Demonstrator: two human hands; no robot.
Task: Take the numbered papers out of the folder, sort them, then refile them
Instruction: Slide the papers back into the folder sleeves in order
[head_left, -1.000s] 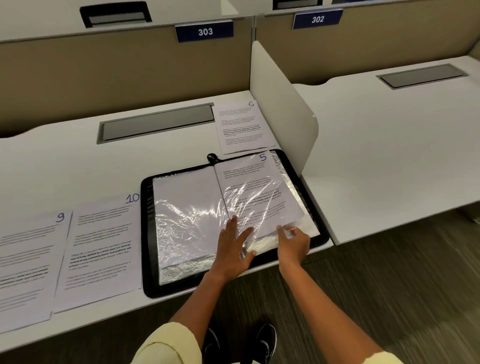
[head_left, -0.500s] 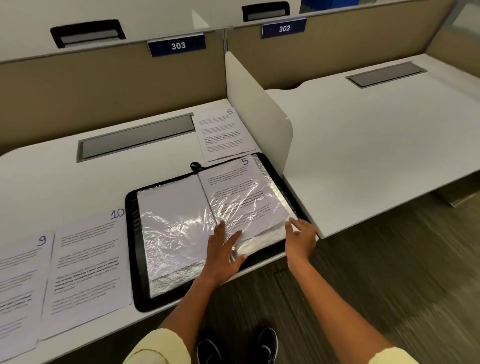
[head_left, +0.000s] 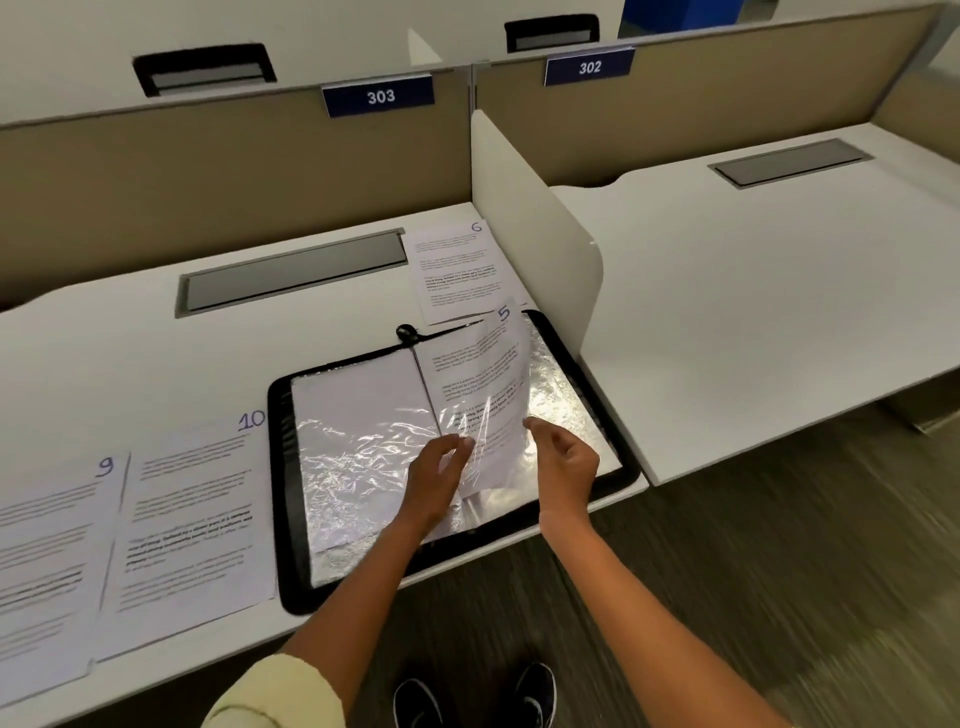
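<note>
A black zip folder (head_left: 291, 582) lies open at the desk's front edge, with crinkled clear sleeves (head_left: 363, 457) inside. The sleeve holding paper 5 (head_left: 483, 374) stands lifted off the right half and tilts toward the spine. My left hand (head_left: 434, 475) pinches that sheet's lower left part. My right hand (head_left: 566, 462) holds its lower right edge, fingers curled behind it. Paper 6 (head_left: 457, 270) lies flat behind the folder. Papers 10 (head_left: 192, 519) and 9 (head_left: 47, 561) lie side by side to the folder's left.
A white divider panel (head_left: 535, 218) rises just right of the folder, with desk 302 (head_left: 753, 291) beyond it. A grey cable hatch (head_left: 291, 270) sits at the back of desk 303. Beige partition walls close the rear. My shoes (head_left: 467, 696) stand on the floor below.
The paper 5 sleeve has risen from lying flat to standing tilted. My left hand went from pressing flat on the page to pinching it. My right hand lifted with the edge.
</note>
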